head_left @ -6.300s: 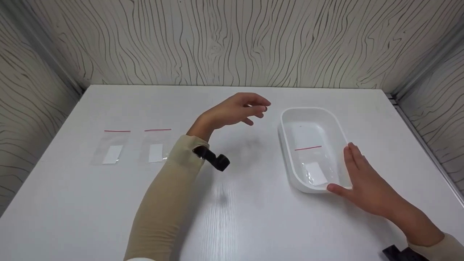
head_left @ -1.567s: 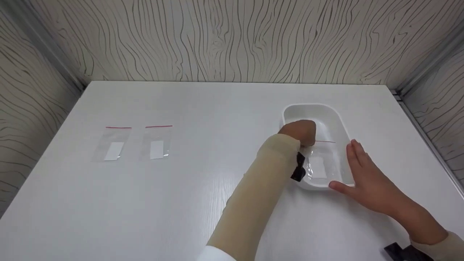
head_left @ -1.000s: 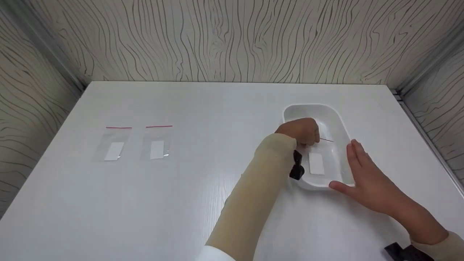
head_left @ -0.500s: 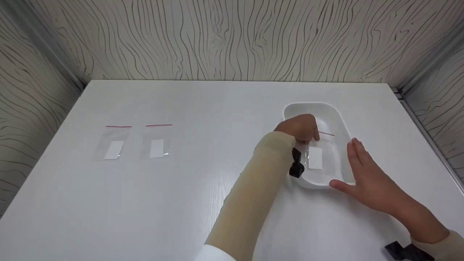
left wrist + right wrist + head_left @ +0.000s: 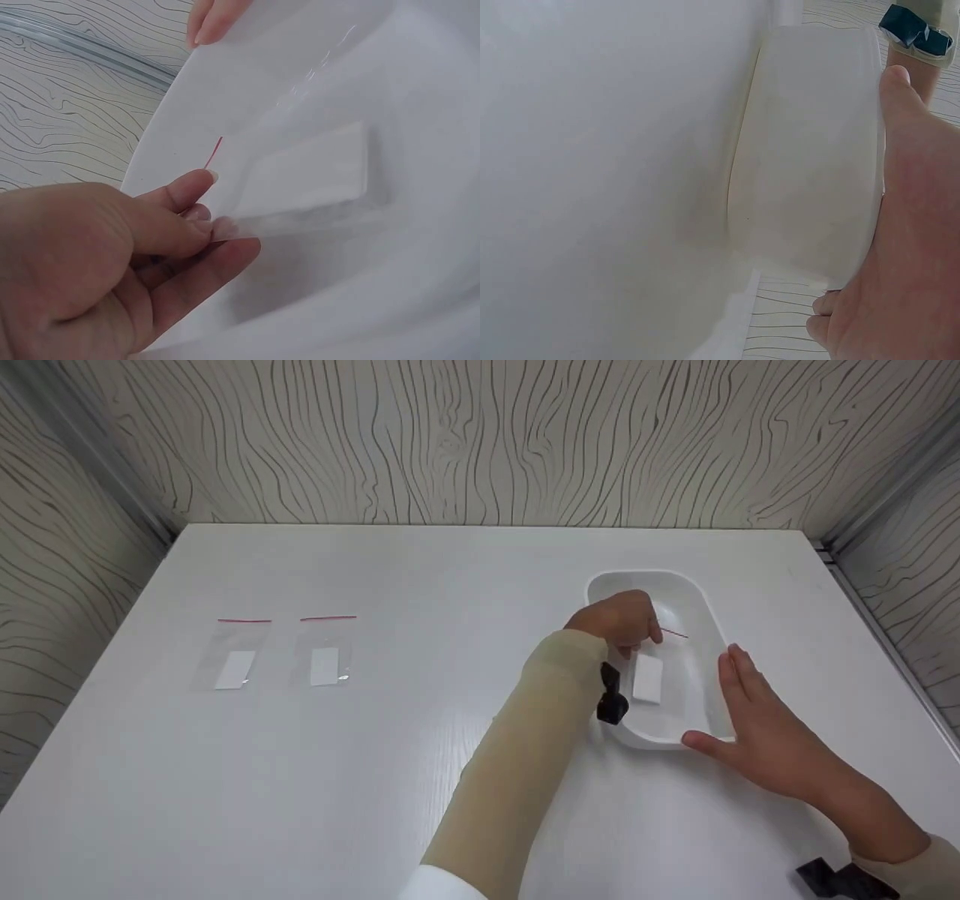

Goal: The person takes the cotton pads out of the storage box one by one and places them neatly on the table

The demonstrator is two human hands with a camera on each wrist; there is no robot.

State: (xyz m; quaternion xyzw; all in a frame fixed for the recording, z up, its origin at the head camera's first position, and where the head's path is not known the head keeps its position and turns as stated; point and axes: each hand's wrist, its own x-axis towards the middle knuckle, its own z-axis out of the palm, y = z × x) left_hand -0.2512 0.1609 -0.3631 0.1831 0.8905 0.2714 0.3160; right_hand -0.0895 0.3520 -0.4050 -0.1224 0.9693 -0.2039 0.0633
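Inside the white plastic tub (image 5: pixel 675 727), my left hand (image 5: pixel 619 619) pinches a clear zip bag (image 5: pixel 292 217) between thumb and fingers. The bag has a red seal strip (image 5: pixel 675 633) and holds a flat white block (image 5: pixel 647 678). In the left wrist view the block (image 5: pixel 311 172) slants inside the film, and part of the strip is behind the fingers. My right hand (image 5: pixel 772 735) rests against the tub's near right corner, fingers straight along the side and thumb at the near rim. The right wrist view has this hand (image 5: pixel 221 19)'s tub wall (image 5: pixel 806 157) beside the palm.
Two more clear zip bags with red strips and white pieces lie on the left of the table: an outer bag (image 5: pixel 235 656) and an inner bag (image 5: pixel 326 652). The white table (image 5: pixel 420 577) ends at a wood-patterned wall (image 5: pixel 480 442) behind.
My left hand has gone from left of the tub into it and taken hold of the zip bag. The bag's block has shifted toward the tub's left wall. My right hand stays at the corner.
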